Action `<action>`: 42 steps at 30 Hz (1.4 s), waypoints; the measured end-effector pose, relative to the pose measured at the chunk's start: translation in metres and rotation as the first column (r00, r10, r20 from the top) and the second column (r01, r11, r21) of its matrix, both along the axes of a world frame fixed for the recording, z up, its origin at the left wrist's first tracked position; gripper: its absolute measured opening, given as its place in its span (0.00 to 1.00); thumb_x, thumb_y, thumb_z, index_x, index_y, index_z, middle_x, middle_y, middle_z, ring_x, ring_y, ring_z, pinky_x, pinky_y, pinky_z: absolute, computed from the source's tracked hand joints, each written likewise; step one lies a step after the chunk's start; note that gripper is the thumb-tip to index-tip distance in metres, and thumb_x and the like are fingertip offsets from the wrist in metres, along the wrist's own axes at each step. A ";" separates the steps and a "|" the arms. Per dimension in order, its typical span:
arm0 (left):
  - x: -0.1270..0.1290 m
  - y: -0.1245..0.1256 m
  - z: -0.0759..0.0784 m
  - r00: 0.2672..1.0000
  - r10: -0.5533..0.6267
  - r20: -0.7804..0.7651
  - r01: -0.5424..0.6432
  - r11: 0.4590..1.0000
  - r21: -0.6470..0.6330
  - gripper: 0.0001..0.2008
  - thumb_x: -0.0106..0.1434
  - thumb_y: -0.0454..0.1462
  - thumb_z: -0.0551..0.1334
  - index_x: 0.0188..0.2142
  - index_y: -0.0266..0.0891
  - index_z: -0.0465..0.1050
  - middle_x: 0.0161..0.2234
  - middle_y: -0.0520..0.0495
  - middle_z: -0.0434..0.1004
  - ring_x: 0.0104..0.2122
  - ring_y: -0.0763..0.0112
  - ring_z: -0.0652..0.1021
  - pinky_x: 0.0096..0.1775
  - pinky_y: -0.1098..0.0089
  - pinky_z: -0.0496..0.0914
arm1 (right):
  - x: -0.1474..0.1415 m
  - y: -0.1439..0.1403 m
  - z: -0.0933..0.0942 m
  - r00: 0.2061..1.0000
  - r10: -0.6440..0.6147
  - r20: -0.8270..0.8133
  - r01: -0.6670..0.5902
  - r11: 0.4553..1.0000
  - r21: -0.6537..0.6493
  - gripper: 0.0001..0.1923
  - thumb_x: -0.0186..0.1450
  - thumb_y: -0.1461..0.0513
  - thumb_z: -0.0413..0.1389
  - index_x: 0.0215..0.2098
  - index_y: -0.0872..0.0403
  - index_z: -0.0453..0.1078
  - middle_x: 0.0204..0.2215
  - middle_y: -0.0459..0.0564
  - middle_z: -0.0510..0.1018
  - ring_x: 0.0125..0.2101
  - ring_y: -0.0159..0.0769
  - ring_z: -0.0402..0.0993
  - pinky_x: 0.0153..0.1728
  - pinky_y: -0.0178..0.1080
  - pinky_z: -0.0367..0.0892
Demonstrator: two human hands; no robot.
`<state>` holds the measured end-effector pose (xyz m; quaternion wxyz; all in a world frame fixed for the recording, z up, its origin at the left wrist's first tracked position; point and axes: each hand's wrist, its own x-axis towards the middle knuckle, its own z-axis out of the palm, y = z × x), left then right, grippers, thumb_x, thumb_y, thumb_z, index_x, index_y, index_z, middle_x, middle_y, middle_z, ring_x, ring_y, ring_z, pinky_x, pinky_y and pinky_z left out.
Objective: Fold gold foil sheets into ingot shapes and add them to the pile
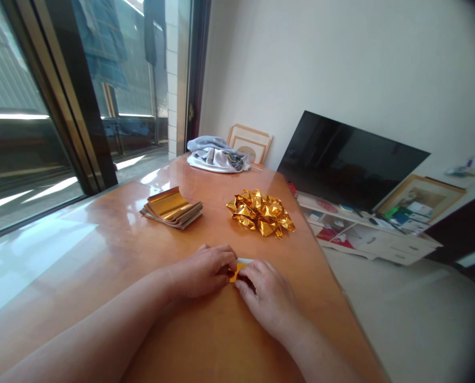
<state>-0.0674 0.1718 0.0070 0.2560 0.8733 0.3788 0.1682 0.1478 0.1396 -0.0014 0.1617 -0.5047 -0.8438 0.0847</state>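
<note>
My left hand (203,271) and my right hand (267,298) meet over a small piece of gold foil paper (237,271) that lies on the wooden table (101,255). Both hands pinch it with the fingertips; most of the sheet is hidden under the fingers, and a white edge shows at its far side. Farther back on the table sits a stack of gold foil sheets (172,207) to the left, and a pile of folded gold foil pieces (261,213) to the right.
A bundle of grey and white cloth (217,154) lies at the table's far end, next to framed pictures (250,142) leaning on the wall. A dark TV (349,159) stands on a low white cabinet (365,234) right of the table. Glass sliding doors run along the left.
</note>
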 end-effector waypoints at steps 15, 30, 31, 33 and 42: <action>0.000 0.002 -0.004 1.000 -0.006 0.024 0.006 1.000 0.024 0.11 0.60 0.32 0.62 0.43 0.45 0.74 0.47 0.50 0.76 0.46 0.64 0.76 0.51 0.64 0.64 | 0.000 0.003 -0.010 0.999 0.027 0.044 -0.031 0.994 0.102 0.10 0.73 0.59 0.52 0.47 0.47 0.75 0.43 0.49 0.79 0.45 0.43 0.72 0.45 0.42 0.66; 0.002 0.005 -0.019 0.985 0.089 0.147 -0.095 0.995 0.036 0.15 0.58 0.26 0.55 0.43 0.41 0.70 0.41 0.48 0.74 0.40 0.66 0.75 0.43 0.67 0.69 | -0.013 0.000 -0.009 0.996 -0.044 -0.075 0.047 0.998 0.041 0.08 0.70 0.63 0.54 0.37 0.50 0.75 0.37 0.49 0.78 0.41 0.40 0.73 0.42 0.38 0.65; 0.002 0.005 -0.021 0.983 0.096 0.159 -0.102 0.994 0.033 0.16 0.57 0.26 0.55 0.43 0.41 0.69 0.41 0.48 0.74 0.40 0.66 0.75 0.44 0.67 0.69 | -0.013 0.001 -0.011 0.994 -0.058 -0.097 0.061 0.998 0.029 0.08 0.70 0.63 0.53 0.36 0.50 0.75 0.37 0.49 0.77 0.41 0.39 0.73 0.42 0.38 0.66; 0.002 0.006 -0.023 0.977 0.113 0.179 -0.120 0.992 0.029 0.17 0.56 0.26 0.54 0.44 0.41 0.68 0.42 0.47 0.74 0.40 0.65 0.74 0.44 0.66 0.69 | -0.012 0.003 -0.014 0.986 -0.085 -0.146 0.087 0.996 0.012 0.08 0.69 0.63 0.53 0.36 0.50 0.74 0.36 0.48 0.77 0.39 0.38 0.73 0.41 0.37 0.66; 0.001 0.006 -0.022 0.972 0.144 0.184 -0.151 0.988 0.025 0.19 0.54 0.25 0.53 0.43 0.42 0.67 0.41 0.48 0.72 0.40 0.65 0.73 0.43 0.67 0.69 | -0.013 0.007 -0.023 0.923 -0.247 -0.295 0.216 0.967 -0.133 0.06 0.67 0.62 0.52 0.44 0.49 0.66 0.30 0.44 0.78 0.32 0.38 0.75 0.30 0.34 0.63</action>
